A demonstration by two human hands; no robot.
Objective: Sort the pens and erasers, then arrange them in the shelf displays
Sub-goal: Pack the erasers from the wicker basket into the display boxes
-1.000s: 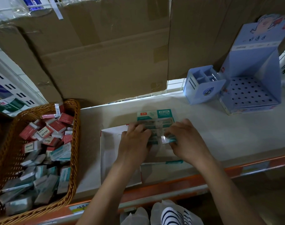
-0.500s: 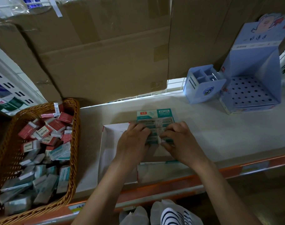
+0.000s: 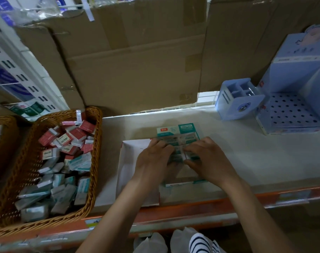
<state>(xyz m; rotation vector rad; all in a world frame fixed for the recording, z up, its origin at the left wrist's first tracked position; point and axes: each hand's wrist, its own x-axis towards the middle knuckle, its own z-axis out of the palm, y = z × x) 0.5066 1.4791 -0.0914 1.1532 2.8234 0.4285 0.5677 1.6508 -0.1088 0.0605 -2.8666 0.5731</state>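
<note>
Both hands are working over the teal display box (image 3: pixel 177 127) standing on the shelf (image 3: pixel 246 152). The right hand (image 3: pixel 208 159) is pinching a teal eraser (image 3: pixel 189 155) between thumb and fingers, apparently seating it in the row. The left hand (image 3: pixel 155 157) is lying with bent fingers on the neighbouring erasers (image 3: pixel 173 139), probably steadying them; whether it is gripping or merely pressing cannot be told. Unsorted erasers (image 3: pixel 64 156), red and teal, are lying in the wicker basket (image 3: pixel 99 143) at left.
</note>
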